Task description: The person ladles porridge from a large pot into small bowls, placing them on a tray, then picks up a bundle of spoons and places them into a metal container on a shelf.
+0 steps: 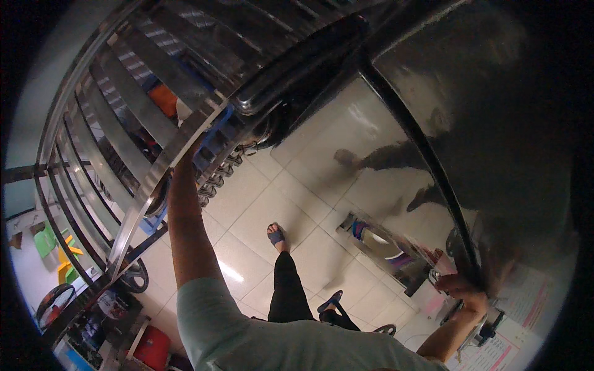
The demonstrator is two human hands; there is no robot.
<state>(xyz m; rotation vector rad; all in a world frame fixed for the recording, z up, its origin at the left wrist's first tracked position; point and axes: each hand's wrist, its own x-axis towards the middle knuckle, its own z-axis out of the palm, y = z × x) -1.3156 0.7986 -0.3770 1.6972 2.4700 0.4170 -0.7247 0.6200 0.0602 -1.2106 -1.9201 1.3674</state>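
My left forearm (pixel 192 222) reaches up beneath the front rail of a slatted metal rack (pixel 153 185). The left hand itself is mostly hidden behind that rail, close to a blue plastic basket (pixel 216 123), so its grip does not show. At the lower right, my right hand (pixel 464 292) has its fingers curled around the lower end of a black edge strip (pixel 424 143). This strip borders a large glossy panel (pixel 501 153), which mirrors a dark figure and the floor.
Pale tiles (pixel 250 232) cover the floor around my sandalled feet. Several dark metal clips or hooks (pixel 218 178) line the rack's underside. Further out are a red item (pixel 151 348), green and yellow plastic furniture (pixel 65 257), and printed sheets (pixel 492 350) bearing writing.
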